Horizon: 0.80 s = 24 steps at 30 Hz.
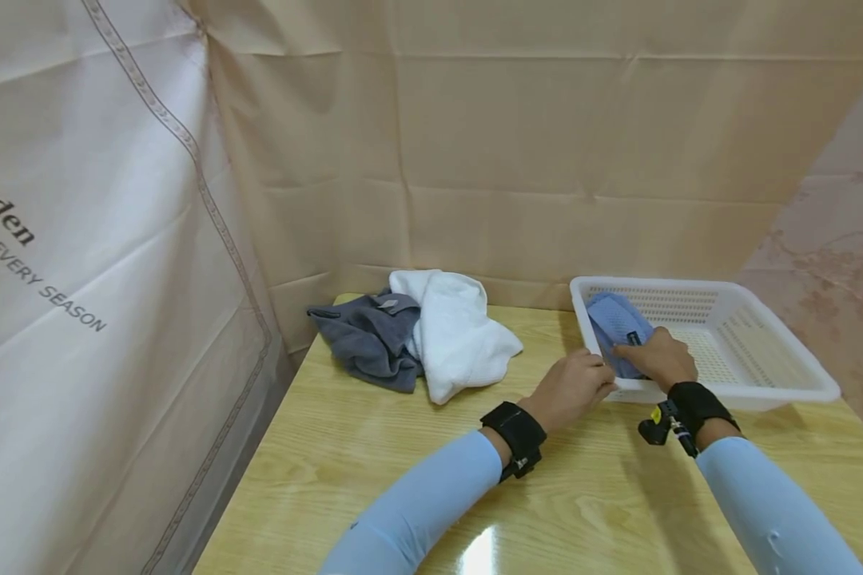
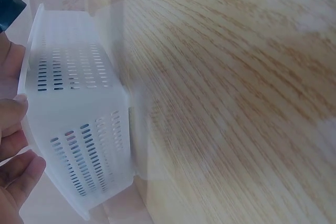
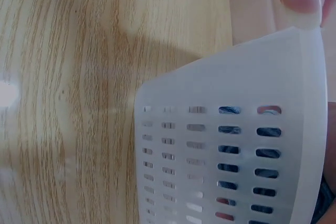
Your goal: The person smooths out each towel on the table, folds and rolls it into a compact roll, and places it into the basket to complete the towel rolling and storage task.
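Note:
A folded blue cloth (image 1: 616, 319) with a small dark tag lies along the left end of a white plastic basket (image 1: 748, 393). My left hand (image 1: 572, 388) grips the rim at the basket's near left corner; its curled fingers (image 2: 32, 167) show at that rim in the left wrist view. Inside the basket, my right hand (image 1: 662, 359) reaches down against the cloth, thumb stretched over it. The other right fingers are mostly hidden. Through the slots of the basket wall (image 3: 220, 82), dark blue patches show in the right wrist view.
Left of the basket, a dark grey cloth (image 1: 370, 339) and a white cloth (image 1: 463, 335) lie bunched together on the wooden table (image 1: 546, 503). Beige fabric (image 1: 511, 160) hangs behind the table, and a printed white sheet (image 1: 101, 239) hangs at the left.

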### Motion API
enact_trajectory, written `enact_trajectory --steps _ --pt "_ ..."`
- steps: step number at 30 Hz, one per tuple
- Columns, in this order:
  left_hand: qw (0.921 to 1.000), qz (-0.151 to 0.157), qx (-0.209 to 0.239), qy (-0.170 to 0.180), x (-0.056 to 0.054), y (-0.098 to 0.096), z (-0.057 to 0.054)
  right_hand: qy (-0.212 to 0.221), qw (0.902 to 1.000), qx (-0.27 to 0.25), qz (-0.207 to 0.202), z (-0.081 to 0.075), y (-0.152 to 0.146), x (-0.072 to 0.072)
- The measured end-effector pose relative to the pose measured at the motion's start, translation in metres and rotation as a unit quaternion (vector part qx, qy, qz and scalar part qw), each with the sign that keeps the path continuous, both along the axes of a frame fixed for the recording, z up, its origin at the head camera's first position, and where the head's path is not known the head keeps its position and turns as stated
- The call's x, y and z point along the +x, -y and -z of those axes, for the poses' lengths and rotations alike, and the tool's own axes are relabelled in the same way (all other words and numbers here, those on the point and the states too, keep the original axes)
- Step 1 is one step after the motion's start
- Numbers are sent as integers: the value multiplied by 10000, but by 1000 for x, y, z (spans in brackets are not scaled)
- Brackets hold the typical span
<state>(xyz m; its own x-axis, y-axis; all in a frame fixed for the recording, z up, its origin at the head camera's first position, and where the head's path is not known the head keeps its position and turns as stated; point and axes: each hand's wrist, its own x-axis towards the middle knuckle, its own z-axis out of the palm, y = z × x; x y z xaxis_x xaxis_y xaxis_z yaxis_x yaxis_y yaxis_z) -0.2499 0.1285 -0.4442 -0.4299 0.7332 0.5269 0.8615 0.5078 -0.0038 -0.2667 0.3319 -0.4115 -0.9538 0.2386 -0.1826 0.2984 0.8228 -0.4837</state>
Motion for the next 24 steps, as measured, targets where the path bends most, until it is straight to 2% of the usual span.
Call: enact_trajectory --steps 11,17,24 --pt "9998 -63 -205 51 2 0 -3 184 9993 95 -301 -1 2 -4" --pt "9996 -50 -271 10 3 0 -4 639 9943 351 -772 3 -1 -7" --pt "9996 -60 -261 3 4 1 -4 896 9880 417 -1187 7 -3 -11"
